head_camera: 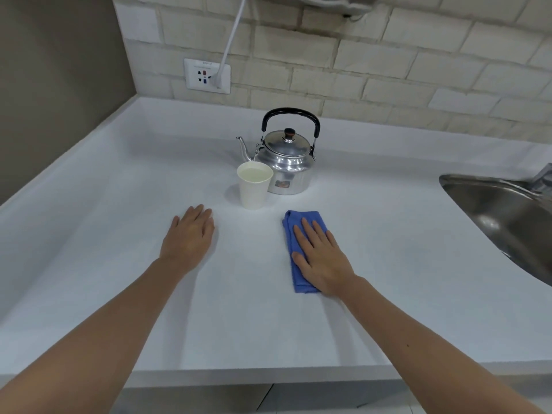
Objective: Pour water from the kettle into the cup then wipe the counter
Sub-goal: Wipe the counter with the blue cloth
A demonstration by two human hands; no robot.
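A silver kettle [286,162] with a black handle stands upright at the middle back of the white counter [119,204], its spout pointing left. Just in front of it, touching or nearly so, is a white paper cup [254,186] holding water almost to the rim. A folded blue cloth [294,234] lies flat on the counter in front of the kettle. My right hand [322,258] rests flat on the cloth, fingers spread, covering most of it. My left hand [189,237] lies palm down on the bare counter, left of the cup, holding nothing.
A steel sink [501,216] is set into the counter at the right. On the tiled back wall a socket [206,75] has a white plug and cable running upward. A brown wall closes off the left side. The counter's front edge runs below my forearms.
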